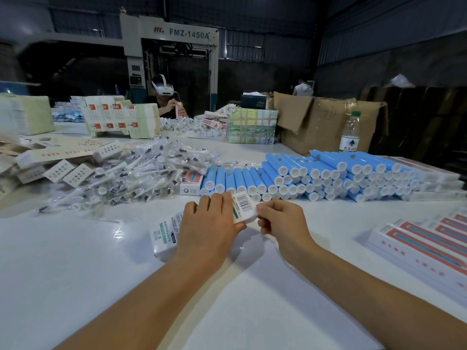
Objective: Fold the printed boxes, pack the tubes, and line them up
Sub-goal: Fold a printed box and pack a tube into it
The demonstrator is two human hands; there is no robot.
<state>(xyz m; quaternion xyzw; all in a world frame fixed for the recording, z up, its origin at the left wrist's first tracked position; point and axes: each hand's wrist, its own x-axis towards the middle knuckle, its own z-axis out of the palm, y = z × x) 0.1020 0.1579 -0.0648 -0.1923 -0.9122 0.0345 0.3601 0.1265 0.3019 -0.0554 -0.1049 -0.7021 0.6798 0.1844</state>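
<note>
Left hand (pixel 211 224) wraps the printed box (pixel 165 234), a firm grip round its middle, low over the white table (pixel 75 274). Right hand (pixel 280 218) pinches the barcode end flap (pixel 243 205). Just beyond the grip, blue tubes (pixel 316 174) lie stacked; finished boxes (pixel 424 246) sit off right.

Bare worktop (pixel 75 274) lay open at six o'clock; blue tubes (pixel 316 178) blocked twelve, wrapped brush heads (pixel 131 178) ten.
</note>
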